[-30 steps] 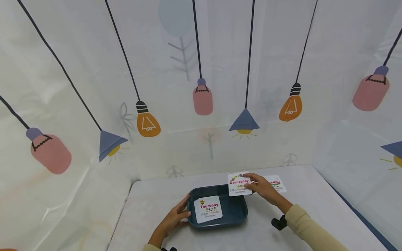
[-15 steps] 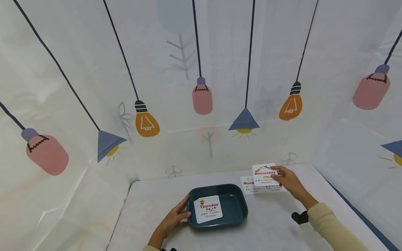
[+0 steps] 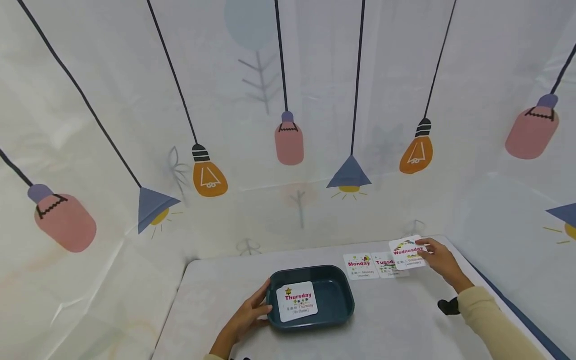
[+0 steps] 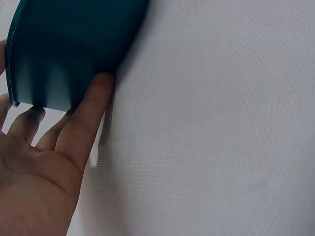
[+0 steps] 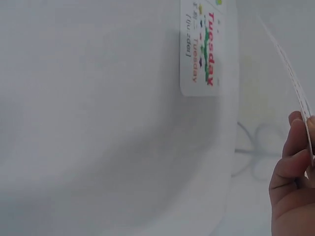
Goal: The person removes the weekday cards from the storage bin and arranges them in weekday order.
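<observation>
My right hand pinches the right edge of a white "Wednesday" word card, raised over the back right of the table. It overlaps the "Tuesday" card in the head view. In the right wrist view the held card appears nearly edge-on, apart from the Tuesday card lying on the table. A "Monday" card lies just left of Tuesday. At the middle of the table, my left hand grips the left side of a dark teal tray. Inside the tray, at its left, is a "Thursday" card.
A white cloth covers the table, whose back edge meets a pale curtain printed with hanging lamps. The curtain also stands close along the left and right sides. Black wrist gear sits at the right sleeve.
The right hand has carried the Wednesday card rightwards from over the tray, past the Monday card, to over the Tuesday card's right part. The left hand and tray stay in place.
</observation>
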`<move>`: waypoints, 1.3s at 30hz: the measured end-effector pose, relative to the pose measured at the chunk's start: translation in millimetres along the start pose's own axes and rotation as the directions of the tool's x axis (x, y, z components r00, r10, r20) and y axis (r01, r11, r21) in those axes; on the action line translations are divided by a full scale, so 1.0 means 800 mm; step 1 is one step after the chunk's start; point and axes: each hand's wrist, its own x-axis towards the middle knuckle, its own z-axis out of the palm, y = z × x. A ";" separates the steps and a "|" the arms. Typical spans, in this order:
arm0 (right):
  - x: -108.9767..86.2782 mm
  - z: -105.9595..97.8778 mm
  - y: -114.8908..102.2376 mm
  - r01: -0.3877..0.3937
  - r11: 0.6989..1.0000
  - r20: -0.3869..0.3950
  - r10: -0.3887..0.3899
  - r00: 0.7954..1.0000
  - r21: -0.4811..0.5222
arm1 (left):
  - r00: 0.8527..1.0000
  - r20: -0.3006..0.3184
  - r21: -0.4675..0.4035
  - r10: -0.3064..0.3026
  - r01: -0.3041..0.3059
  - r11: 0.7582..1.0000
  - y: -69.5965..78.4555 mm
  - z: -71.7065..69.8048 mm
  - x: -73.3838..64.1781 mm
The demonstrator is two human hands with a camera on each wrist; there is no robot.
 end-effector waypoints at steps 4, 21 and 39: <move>0.007 -0.005 0.014 0.012 0.996 -0.034 -0.015 0.999 -0.086 | 1.000 0.000 -0.005 -0.003 0.003 1.000 -0.001 0.001 -0.001; 0.027 0.000 0.033 0.008 0.973 -0.041 -0.018 0.999 -0.232 | 1.000 -0.003 -0.017 0.006 -0.006 1.000 0.004 0.006 -0.003; 0.029 0.022 0.031 0.055 0.937 0.023 -0.050 0.998 -0.344 | 0.999 -0.027 -0.012 -0.025 0.024 1.000 0.000 0.005 -0.002</move>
